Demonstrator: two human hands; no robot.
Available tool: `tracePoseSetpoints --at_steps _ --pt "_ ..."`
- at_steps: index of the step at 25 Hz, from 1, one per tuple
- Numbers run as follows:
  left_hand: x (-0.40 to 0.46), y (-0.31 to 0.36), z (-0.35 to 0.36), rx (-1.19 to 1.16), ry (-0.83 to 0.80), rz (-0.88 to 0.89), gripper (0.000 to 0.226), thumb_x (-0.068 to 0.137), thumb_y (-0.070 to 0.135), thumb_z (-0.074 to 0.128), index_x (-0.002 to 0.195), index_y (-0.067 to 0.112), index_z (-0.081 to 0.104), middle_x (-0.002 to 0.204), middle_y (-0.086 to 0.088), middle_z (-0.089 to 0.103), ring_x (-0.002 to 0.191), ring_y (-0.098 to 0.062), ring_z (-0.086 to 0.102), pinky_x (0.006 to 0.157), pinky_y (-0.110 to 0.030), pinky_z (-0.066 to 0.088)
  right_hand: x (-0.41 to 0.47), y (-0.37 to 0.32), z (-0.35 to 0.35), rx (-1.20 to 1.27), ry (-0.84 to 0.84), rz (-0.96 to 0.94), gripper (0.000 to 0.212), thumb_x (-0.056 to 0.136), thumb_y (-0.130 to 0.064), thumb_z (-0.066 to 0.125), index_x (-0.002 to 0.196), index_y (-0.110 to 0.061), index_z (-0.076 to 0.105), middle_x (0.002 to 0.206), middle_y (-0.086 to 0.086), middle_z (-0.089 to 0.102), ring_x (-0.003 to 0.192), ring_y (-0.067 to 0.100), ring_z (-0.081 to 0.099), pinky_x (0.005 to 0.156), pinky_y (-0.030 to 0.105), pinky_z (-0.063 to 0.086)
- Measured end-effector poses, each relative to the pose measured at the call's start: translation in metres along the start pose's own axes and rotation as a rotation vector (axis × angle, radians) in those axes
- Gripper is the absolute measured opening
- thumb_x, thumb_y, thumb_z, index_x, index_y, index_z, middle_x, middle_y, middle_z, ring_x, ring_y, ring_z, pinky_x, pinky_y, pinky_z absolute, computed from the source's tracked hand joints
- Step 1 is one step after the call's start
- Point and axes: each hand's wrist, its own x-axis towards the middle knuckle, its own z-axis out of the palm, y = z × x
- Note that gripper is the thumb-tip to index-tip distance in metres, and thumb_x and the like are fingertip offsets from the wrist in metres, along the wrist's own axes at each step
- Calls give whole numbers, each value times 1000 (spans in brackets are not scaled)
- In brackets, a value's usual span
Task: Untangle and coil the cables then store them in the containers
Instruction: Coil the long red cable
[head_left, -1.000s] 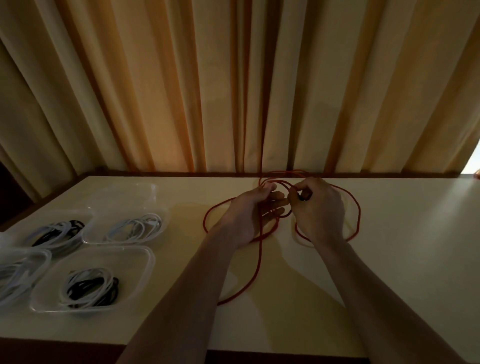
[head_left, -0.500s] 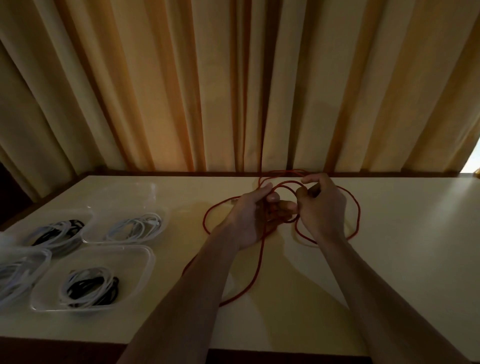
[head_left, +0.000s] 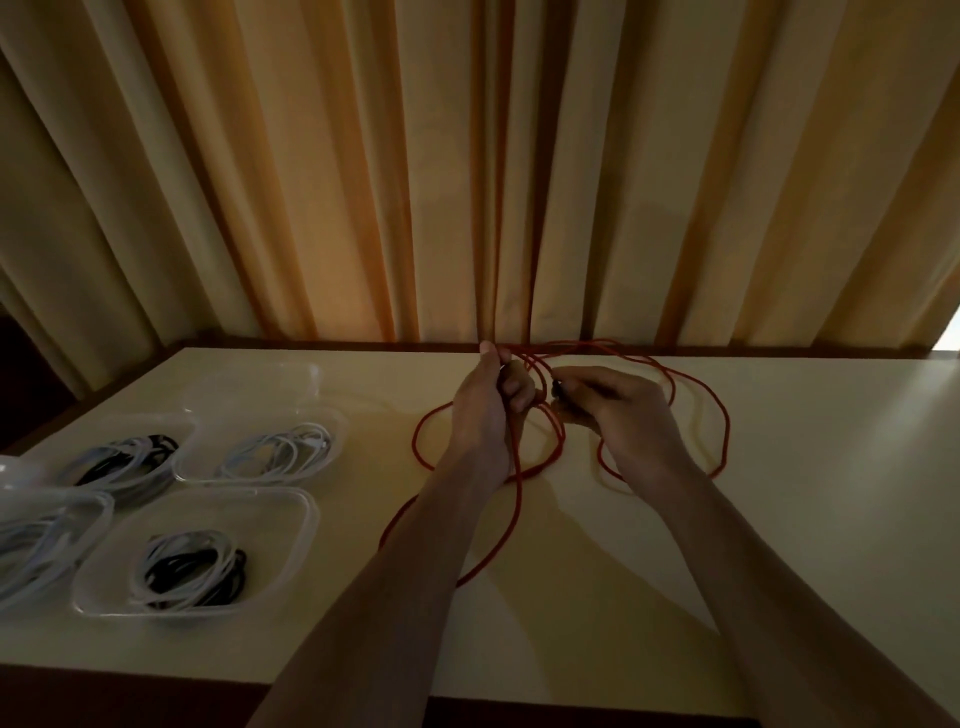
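Near the tabletop's (head_left: 779, 545) far edge, both hands are pinching the red cable (head_left: 719, 415): left hand (head_left: 491, 410) gathering strands, right hand (head_left: 618, 410) just beside, loops trailing rightward.

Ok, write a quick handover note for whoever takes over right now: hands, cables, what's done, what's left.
Left hand grips strands of the red cable; right hand pinches a dark part of it, possibly its plug.
Red cable lies in loose loops on the table.
Done: containers at left already hold coiled white and black cables.
Left: coil the red cable and store it.
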Motion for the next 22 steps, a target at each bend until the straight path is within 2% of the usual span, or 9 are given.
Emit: tracePoseSetpoints --at_steps 3,6,9,11,13,16,19,22 --pt "0 -1 3 7 24 -4 34 111 37 40 88 18 56 64 3 42 56 -11 38 73 -33 38 -4 1 -1 -175 -95 -115 35 97 2 63 117 -24 75 99 -15 74 89 -10 69 73 6 51" --pt "-2 -7 5 18 31 4 29 108 38 46 94 16 58 71 1 53 65 -13 49 81 -35 41 -2 6 -1 -383 -64 -255 28 90 -10 76 113 -25 78 102 -16 74 94 -11 67 79 2 47" --pt "-5 -17 10 190 64 60 27 106 40 53 99 17 66 95 -3 66 99 -25 62 104 -41 46 0 6 -2 -437 12 -315 19 88 -18 80 106 -23 80 100 -12 73 93 -5 65 76 3 46" --pt "-7 -22 14 283 23 106 27 105 38 55 110 14 65 106 -4 66 113 -29 63 109 -48 48 1 6 -2 -443 32 -334 14 89 -21 80 102 -23 80 99 -12 73 93 -2 64 75 6 46" --pt "-10 -22 14 349 -110 178 31 103 34 60 124 11 56 111 -6 65 114 -23 64 107 -44 51 1 6 -1 -429 51 -331 11 91 -23 76 102 -23 79 96 -13 73 92 -1 66 78 13 50" --pt "-10 -23 10 495 -203 240 33 105 28 57 134 16 48 123 -10 63 115 -15 64 96 -26 54 0 4 -2 -379 83 -251 14 94 -24 72 107 -21 79 91 -16 72 87 0 67 77 23 57" --pt "-11 -25 11 569 -113 334 31 110 37 43 125 15 57 112 -9 67 101 -9 66 86 -22 53 -3 1 -1 -281 49 -234 15 91 -27 75 105 -27 80 90 -21 73 87 0 69 80 26 59" --pt "-6 -16 9 426 24 347 45 112 38 32 108 8 64 93 -3 73 89 -14 68 86 -30 55 -7 -4 3 -231 -43 -251 7 88 -29 79 94 -31 81 87 -14 77 86 4 71 81 32 59"
